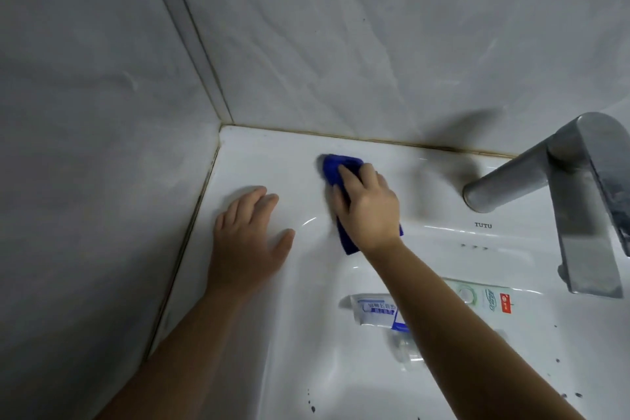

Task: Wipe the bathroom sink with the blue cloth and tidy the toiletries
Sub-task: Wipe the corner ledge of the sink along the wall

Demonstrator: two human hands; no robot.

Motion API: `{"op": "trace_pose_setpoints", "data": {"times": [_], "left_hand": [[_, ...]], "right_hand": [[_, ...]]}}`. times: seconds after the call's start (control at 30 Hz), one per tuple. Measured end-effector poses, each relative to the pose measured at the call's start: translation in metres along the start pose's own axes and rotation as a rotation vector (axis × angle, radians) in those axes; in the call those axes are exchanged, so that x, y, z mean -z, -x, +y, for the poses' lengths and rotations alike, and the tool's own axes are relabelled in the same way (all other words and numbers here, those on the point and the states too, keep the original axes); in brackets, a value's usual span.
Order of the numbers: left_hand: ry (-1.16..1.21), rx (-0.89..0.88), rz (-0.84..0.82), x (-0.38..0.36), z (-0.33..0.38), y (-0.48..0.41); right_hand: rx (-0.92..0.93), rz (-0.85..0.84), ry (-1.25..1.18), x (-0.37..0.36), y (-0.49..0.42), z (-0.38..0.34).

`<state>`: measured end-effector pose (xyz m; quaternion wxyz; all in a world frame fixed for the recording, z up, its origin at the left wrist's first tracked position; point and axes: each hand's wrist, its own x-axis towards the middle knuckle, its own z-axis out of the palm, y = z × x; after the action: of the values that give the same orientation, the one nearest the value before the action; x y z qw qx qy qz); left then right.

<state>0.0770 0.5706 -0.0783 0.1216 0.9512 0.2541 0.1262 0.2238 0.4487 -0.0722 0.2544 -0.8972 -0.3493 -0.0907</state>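
Right hand (368,208) is on the blue cloth (332,165), fingers curled over the folded wad and thumb tucked against its edge, pushing it down on the back ledge of the sink (266,153), not far from the left corner where the wall tiles meet. Left hand (249,242) is holding nothing, just lying flat with fingers spread on the rim beside the cloth, looks like bracing.

So I'd say we're in the wiping step, ledge part. Tidying isn't done: a white-and-blue toothpaste tube (371,309) and a green-labelled tube (487,297) are lying down in the basin, plus something clear under the forearm that's too blurry to call.

The next move probably needs the cloth swept toward the faucet (531,177). Then the tubes have to come out before anyone gets at the dark specks (312,406) in the bowl.
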Motion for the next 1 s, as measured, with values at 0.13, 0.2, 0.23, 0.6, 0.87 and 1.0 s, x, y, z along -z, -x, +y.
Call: {"op": "trace_pose_setpoints", "data": {"times": [0.13,0.2,0.23,0.6,0.87,1.0], "left_hand": [[0.032,0.024,-0.031,0.002,0.002,0.0],[0.047,0.013,-0.04,0.006,0.002,0.002],[0.021,-0.014,-0.035,0.01,-0.001,0.004],[-0.038,0.066,-0.022,0.021,-0.019,0.064],[-0.037,0.078,-0.021,0.021,-0.021,0.064],[-0.002,0.094,-0.007,0.022,-0.018,0.065]], "right_hand": [[-0.263,0.15,0.075,0.011,0.015,0.031],[-0.125,0.077,0.0,-0.004,0.005,-0.002],[-0.01,0.009,-0.039,-0.014,-0.001,-0.024],[-0.231,0.128,0.01,0.011,0.011,0.031],[0.319,-0.193,-0.165,-0.033,0.003,-0.07],[0.146,-0.007,-0.031,0.0,0.015,0.01]]}}
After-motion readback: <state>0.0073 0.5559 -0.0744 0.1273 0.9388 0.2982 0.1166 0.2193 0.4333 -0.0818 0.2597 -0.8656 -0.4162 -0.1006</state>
